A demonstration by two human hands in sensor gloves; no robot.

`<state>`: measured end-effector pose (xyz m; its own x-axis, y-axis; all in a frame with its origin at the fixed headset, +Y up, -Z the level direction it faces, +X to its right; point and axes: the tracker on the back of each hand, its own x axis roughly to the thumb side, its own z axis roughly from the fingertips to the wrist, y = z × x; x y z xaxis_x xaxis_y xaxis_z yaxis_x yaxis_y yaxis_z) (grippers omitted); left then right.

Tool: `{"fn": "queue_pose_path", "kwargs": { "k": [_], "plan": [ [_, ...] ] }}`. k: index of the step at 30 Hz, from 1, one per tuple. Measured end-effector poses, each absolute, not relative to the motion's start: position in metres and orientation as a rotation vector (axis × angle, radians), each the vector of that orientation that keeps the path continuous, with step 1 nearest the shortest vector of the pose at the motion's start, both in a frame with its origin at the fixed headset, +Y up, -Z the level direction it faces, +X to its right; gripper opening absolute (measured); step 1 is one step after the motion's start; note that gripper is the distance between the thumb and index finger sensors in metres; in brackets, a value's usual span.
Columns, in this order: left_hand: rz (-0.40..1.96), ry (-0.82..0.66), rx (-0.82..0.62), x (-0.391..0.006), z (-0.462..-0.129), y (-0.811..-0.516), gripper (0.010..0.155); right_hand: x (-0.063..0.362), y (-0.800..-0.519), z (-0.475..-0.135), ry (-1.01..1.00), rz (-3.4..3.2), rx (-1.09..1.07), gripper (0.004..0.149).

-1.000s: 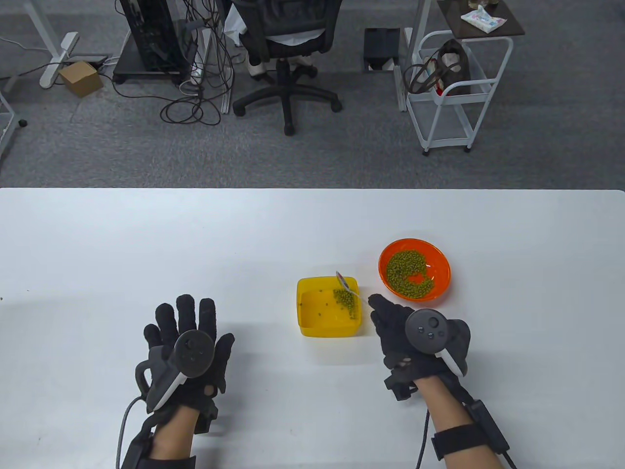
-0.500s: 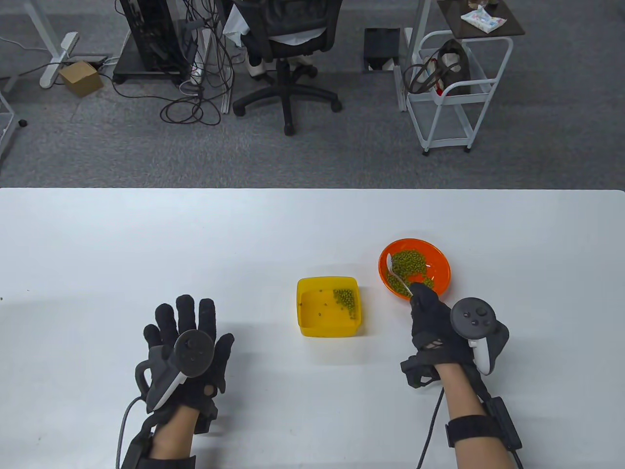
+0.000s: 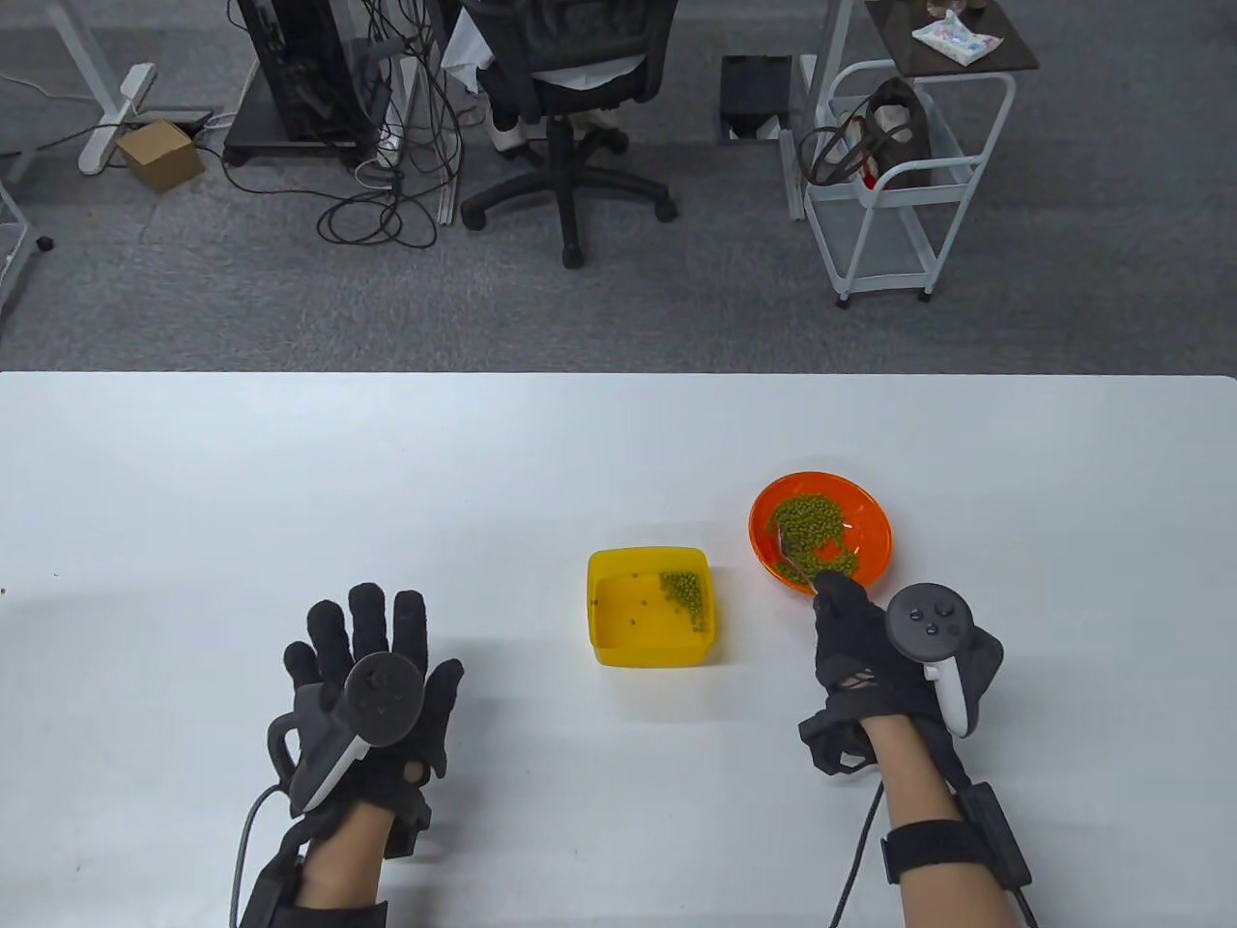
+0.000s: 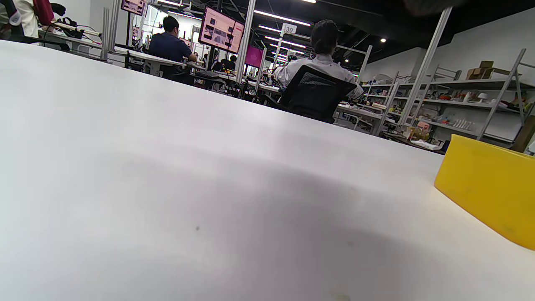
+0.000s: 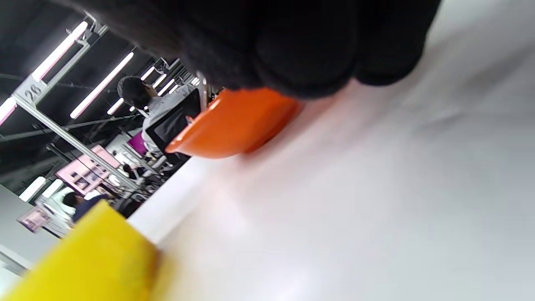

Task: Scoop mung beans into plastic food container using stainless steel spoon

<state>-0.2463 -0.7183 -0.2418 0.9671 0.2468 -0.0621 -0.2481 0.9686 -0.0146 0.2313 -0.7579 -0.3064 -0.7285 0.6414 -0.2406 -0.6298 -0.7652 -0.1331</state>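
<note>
Right now the stainless steel spoon (image 3: 791,553) has its bowl down among the mung beans (image 3: 812,541) in the orange bowl (image 3: 865,507), its thin handle running back toward the near rim. The right hand (image 3: 865,648) holds that handle, fingers curled in a closed grip around it at the bowl's near edge, the tracker tipped to the hand's right side. In the right wrist view the gloved fingers (image 5: 301,46) fill the top, with the orange bowl's outer wall just beneath them and the yellow container blurred in the lower left corner.

The plastic food container (image 3: 649,607), yellow and square, sits just to the left of the orange bowl, apart from it, with a small heap of beans in its far right corner and a few strays across its floor.

Well off to the left, the left hand (image 3: 372,677) lies flat on the white surface (image 3: 290,464), palm down, fingers spread, gripping nothing. Its wrist view shows the container's yellow wall at the right edge.
</note>
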Motion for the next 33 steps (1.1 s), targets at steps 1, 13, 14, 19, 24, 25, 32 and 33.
{"fn": "queue_pose_path", "kwargs": {
  "k": [1,13,14,19,24,25,32,33],
  "plan": [
    [0.251,0.060,-0.022,-0.246,-0.242,-0.718,0.077,0.231,-0.756,-0.306,-0.069,2.457,-0.371,0.044],
    [0.251,0.058,-0.020,-0.247,-0.242,-0.719,0.077,0.228,-0.747,-0.303,-0.208,2.844,-0.508,0.040],
    [0.251,0.058,-0.020,-0.247,-0.242,-0.719,0.077,0.229,-0.747,-0.303,-0.215,2.858,-0.516,0.039],
    [0.250,0.059,-0.021,-0.247,-0.242,-0.719,0.077,0.230,-0.746,-0.302,-0.246,2.907,-0.511,0.039],
    [0.249,0.058,-0.019,-0.247,-0.242,-0.719,0.077,0.226,-0.747,-0.299,-0.322,2.954,-0.411,0.042],
    [0.249,0.058,-0.019,-0.247,-0.241,-0.719,0.077,0.225,-0.747,-0.297,-0.350,2.976,-0.394,0.043],
    [0.250,0.060,-0.017,-0.248,-0.242,-0.719,0.077,0.219,-0.746,-0.292,-0.432,3.003,-0.337,0.043],
    [0.250,0.060,-0.017,-0.248,-0.242,-0.719,0.077,0.219,-0.746,-0.292,-0.429,3.007,-0.338,0.043]
  ]
}}
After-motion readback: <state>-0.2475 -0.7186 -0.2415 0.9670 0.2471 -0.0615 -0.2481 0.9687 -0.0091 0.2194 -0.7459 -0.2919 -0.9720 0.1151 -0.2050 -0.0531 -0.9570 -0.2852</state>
